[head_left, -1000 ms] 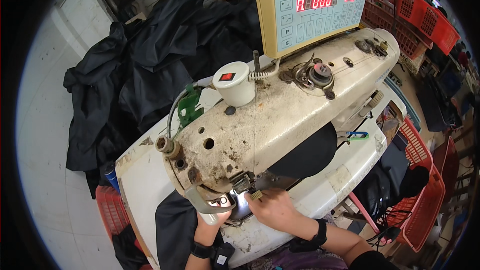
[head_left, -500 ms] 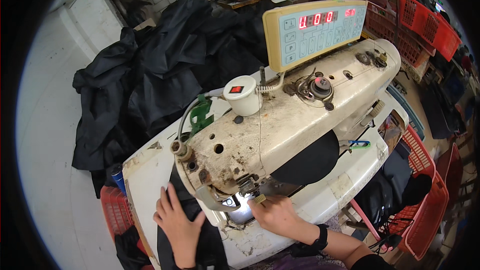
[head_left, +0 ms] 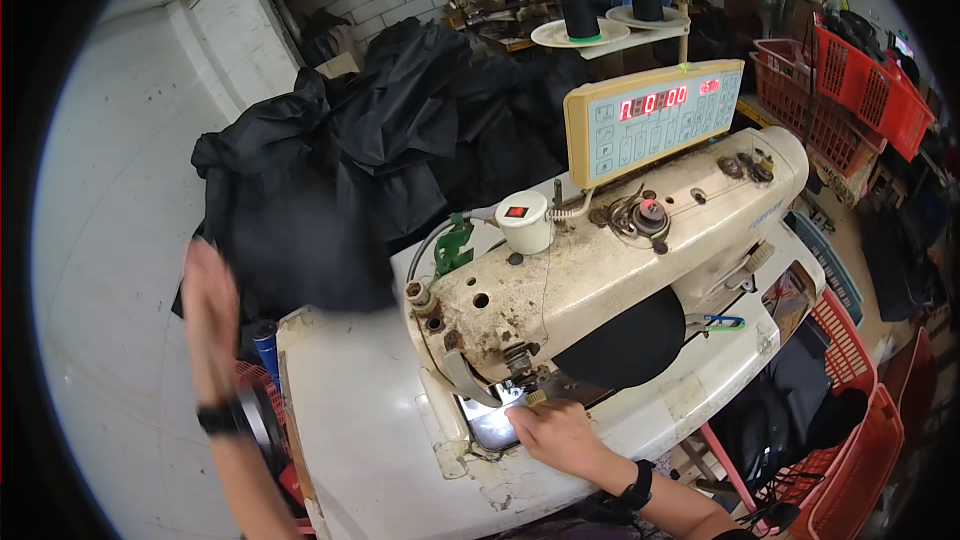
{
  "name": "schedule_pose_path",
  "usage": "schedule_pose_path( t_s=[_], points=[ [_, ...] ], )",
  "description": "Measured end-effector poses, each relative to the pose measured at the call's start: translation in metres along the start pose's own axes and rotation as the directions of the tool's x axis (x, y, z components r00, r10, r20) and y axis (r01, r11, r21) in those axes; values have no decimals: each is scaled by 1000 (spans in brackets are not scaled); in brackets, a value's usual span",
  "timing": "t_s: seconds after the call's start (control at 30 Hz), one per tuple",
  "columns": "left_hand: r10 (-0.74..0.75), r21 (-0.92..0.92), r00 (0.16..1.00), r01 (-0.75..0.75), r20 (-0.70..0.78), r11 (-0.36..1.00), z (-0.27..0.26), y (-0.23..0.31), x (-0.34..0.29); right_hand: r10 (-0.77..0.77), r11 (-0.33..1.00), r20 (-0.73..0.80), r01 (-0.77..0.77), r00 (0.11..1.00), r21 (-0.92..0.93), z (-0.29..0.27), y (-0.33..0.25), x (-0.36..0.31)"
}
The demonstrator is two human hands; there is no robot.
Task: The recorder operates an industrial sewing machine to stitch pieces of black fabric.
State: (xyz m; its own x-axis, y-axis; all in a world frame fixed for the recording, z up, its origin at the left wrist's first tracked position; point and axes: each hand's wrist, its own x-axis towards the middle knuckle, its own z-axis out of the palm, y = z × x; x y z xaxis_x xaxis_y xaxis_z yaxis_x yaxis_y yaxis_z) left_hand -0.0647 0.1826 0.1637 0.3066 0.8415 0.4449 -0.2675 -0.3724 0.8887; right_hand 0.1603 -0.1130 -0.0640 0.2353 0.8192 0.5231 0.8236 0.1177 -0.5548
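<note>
My left hand (head_left: 208,300) is raised off the table's left side, smeared by motion, beside a blurred dark part of the black fabric pile (head_left: 370,140). Whether its fingers hold cloth cannot be made out. My right hand (head_left: 560,438) is closed at the lit needle area of the white sewing machine (head_left: 530,285), its fingertips by a small brass knob (head_left: 537,398). What those fingers grip, if anything, is hidden. Under the machine arm lies a rounded black fabric piece (head_left: 640,340).
A control panel (head_left: 655,120) with red digits stands behind the machine. Two black thread cones (head_left: 577,2) rest on a rack at the back. Red baskets (head_left: 850,440) stand at the right, and a blue cylindrical object (head_left: 266,345) is by the table's left edge.
My left hand has moved left and up, away from the machine. The black cloth under it has left the table top. My right hand stays by the needle. The whole view has shifted.
</note>
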Motion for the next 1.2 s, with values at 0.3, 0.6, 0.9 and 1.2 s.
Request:
schedule_pose_path(
  t_s=[0.3,0.6,0.9,1.2],
  points=[
    [-4,541,967,-138,253,830,87,-23,-100,56,998,55,-58,997,37,17,14,-11],
    [429,727,615,386,-661,567,-146,-95,-433,101,988,59,-107,993,112,10,5,10],
    [-310,700,629,664,-712,-261,-137,-223,-559,163,979,66,-170,984,109,1,14,-1],
    [-631,533,494,833,-599,146,-216,-148,-549,124,984,31,-127,992,127,4,21,0]
  ],
)
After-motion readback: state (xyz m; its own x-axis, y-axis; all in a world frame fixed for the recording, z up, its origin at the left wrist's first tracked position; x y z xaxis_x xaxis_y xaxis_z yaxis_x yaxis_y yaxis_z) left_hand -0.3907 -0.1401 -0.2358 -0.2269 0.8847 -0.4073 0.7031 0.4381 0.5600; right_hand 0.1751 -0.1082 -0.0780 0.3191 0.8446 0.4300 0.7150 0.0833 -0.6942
